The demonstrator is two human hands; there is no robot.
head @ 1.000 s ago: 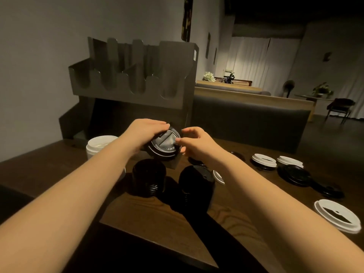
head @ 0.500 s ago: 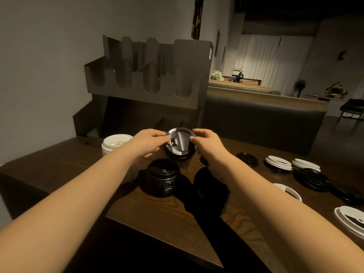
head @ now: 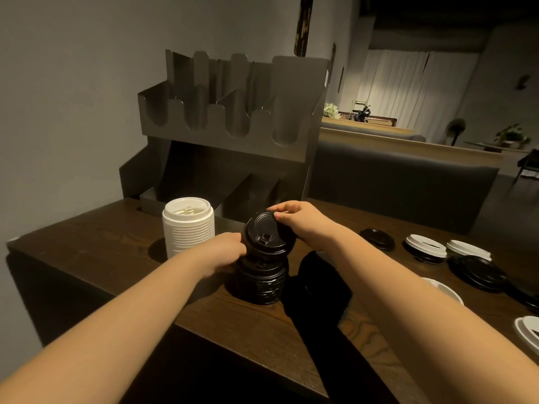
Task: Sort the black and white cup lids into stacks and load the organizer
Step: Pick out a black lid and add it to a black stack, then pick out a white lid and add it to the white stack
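Near the centre of the frame we see one black lid, tilted toward the camera and held just above a black stack of lids that stands on the table. The right hand pinches the lid's upper right rim between thumb and fingers. The left hand is closed at the lid's left edge and against the top of the black stack; we cannot tell which of the two it grips.

Just right of this stack, a second dark stack stands in deep shadow, its layers too dark to count. Left of centre we count one white stack of lids, upright, close in front of the organizer. The organizer fills the upper middle of the frame: its top tier shows four scooped slots in a row, and its lower tier is split by slanted dividers.

At the right of the frame, loose lids lie on the table. We count four white lids: two side by side, one partly hidden behind the right forearm, and one cut by the right edge. We also count one single black lid and a dark cluster of black lids whose number we cannot tell.
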